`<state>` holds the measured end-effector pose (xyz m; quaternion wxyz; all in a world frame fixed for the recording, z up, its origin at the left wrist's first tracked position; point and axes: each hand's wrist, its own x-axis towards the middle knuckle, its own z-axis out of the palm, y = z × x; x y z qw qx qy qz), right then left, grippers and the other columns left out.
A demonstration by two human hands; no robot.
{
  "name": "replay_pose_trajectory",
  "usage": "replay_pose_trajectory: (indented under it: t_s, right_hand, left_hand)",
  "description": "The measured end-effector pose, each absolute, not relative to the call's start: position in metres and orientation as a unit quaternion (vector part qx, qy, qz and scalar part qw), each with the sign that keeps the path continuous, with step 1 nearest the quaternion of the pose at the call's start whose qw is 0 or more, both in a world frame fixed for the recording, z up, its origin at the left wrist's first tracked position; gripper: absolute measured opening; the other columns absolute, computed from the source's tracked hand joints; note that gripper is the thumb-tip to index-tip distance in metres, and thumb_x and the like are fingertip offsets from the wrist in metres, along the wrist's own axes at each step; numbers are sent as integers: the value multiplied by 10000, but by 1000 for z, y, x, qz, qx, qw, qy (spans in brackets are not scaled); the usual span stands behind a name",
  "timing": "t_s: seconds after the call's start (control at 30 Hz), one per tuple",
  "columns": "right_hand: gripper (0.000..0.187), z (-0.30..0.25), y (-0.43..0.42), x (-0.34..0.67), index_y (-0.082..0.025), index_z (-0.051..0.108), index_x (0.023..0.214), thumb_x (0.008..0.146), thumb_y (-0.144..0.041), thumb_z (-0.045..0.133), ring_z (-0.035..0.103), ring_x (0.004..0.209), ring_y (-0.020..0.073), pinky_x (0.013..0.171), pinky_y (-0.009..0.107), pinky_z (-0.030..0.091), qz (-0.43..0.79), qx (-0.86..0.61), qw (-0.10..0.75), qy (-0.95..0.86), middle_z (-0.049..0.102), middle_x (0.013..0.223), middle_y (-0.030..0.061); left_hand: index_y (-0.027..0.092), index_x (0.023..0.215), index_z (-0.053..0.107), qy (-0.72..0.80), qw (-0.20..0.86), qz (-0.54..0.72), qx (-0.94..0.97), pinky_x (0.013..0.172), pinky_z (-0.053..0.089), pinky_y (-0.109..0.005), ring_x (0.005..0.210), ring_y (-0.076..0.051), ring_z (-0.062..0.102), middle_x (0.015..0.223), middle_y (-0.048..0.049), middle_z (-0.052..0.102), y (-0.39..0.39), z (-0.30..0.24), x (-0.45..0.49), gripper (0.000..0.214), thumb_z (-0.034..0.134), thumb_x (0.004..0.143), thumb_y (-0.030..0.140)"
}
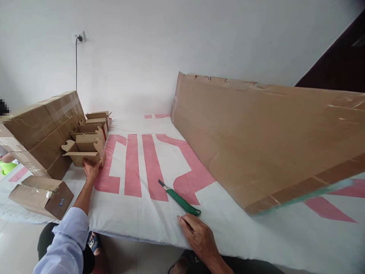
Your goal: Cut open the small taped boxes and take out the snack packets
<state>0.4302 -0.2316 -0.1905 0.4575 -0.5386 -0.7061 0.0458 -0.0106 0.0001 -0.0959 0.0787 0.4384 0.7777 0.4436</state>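
Note:
My left hand (pixel 91 170) is at the near side of a small open cardboard box (pixel 87 155), its fingers closed against the box's lower front corner. That box has its flaps raised, and more open cardboard boxes (pixel 90 131) stand in a row behind it. My right hand (pixel 199 236) rests by the near edge of the table, fingers curled with nothing visible in them. Just beyond its fingertips lies a green utility knife (pixel 182 200) with its blade end pointing away to the left.
Taped cardboard boxes (pixel 42 129) form a stack at the left, with a closed box (pixel 42 194) nearer me. A large cardboard panel (pixel 265 144) leans at the right. A white cloth with red print (pixel 148 220) covers the table. Another person is partly visible at far left.

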Motion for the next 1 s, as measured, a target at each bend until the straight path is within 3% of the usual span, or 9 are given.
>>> replay_pose_trajectory:
  t_s: [0.23,0.5,1.0]
  right_hand:
    - [493,-194,-231,431,-244,565,672,1102,-477,501,602,570,150,598,266,468,46,-549,463,-694,586,615,-6]
    - [493,-190,-230,429,-248,567,667,1100,-478,511,597,547,148,571,260,475,46,-548,474,-688,579,607,-10]
    - [455,-191,-231,432,-250,593,689,1089,-462,550,602,544,147,570,265,486,56,-546,479,-685,595,619,-10]
  left_hand:
    - [133,1597,285,784,92,440,428,1216,472,-523,1552,-434,475,1597,-308,470,22,-92,-5,1072,940,792,403]
    - [135,1550,291,785,96,434,431,1206,462,-479,1534,-412,474,1589,-271,468,42,-84,-3,966,901,848,399]
    - [192,1537,340,793,96,431,420,1177,497,-503,1508,-407,534,1561,-256,511,80,-83,-14,1015,936,763,469]
